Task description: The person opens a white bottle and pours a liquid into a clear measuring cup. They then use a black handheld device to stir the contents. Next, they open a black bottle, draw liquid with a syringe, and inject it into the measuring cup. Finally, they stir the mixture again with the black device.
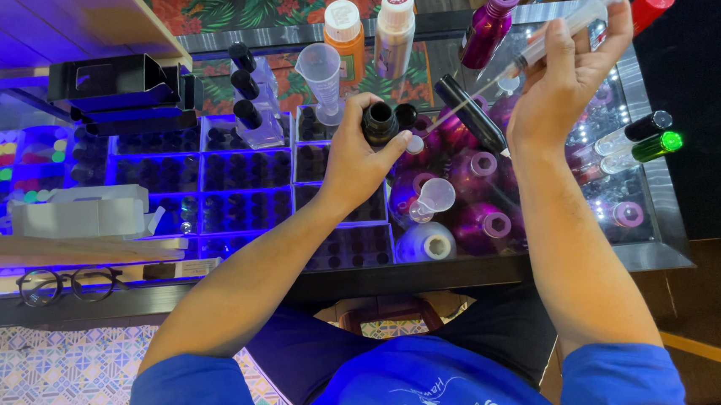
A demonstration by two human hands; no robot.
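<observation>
- The left hand (356, 156) is wrapped around a small dark bottle (379, 122), fingers clamped on its body so that only the open black neck shows above the fist; the rest of the bottle is hidden inside the grip.
- The right hand (567, 74) holds a clear syringe (558, 30) at a slant, fingers closed about the barrel and the thumb hooked behind the plunger end; the palm covers the middle of the barrel.
- The syringe's thin needle runs down-left towards the bottle mouth – its tip is too fine to place, and whether it touches the rim cannot be told.
- Just under the hands lies a black tube (470, 112), partly masked by the right wrist.
- Purple bottles (485, 223) crowd the glass table (667, 232) beneath the right forearm; blue light washes them out and blurs their outlines.
- Two small clear funnels (434, 197) rest among them.
- A clear measuring cup (321, 74) stands behind the left hand – near it, not touching.
- Trays of dark vials (247, 210) stretch left, their contents lost in the glow.
- Black-framed glasses (66, 285) sit at the near edge.
</observation>
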